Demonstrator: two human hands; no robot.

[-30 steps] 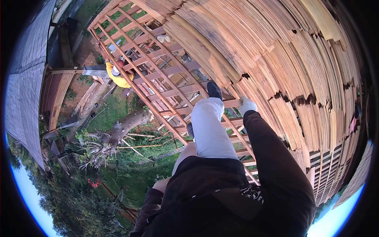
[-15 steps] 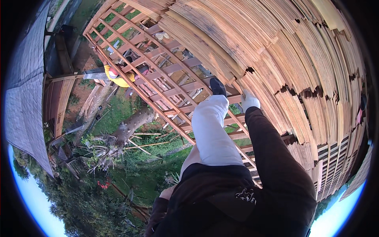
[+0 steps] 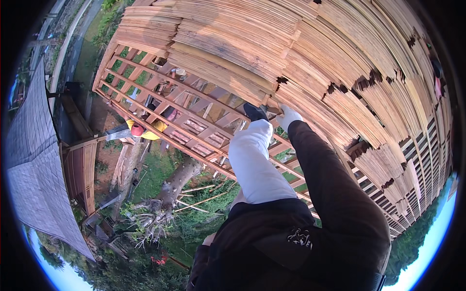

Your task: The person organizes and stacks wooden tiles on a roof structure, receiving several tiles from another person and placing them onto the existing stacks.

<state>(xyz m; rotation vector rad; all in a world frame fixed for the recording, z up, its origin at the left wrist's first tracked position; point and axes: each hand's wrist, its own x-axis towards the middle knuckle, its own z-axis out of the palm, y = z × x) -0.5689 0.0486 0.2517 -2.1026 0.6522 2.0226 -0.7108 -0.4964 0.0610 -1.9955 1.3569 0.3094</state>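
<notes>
My right hand (image 3: 289, 116), in a white glove at the end of a dark sleeve, is closed over the lower edge of the wooden shingle rows (image 3: 310, 63) on a steep roof. Just left of it my black shoe (image 3: 254, 112) stands on a roof batten (image 3: 194, 99), with the leg in white trousers (image 3: 255, 165) bent below. Of my left hand (image 3: 209, 238) only a small bare part shows beside my dark jacket, low in the picture. Its fingers are hidden.
The open batten lattice (image 3: 160, 104) lets me see far down to grass, a fallen tree trunk (image 3: 172, 186) and loose poles. A person in a red helmet and yellow top (image 3: 141, 131) is below the lattice. A grey roof (image 3: 34, 165) lies at the left.
The view has swung and drawn closer to the roof. My gloved right hand and my shoe stay at the same spot on the shingle edge and batten.
</notes>
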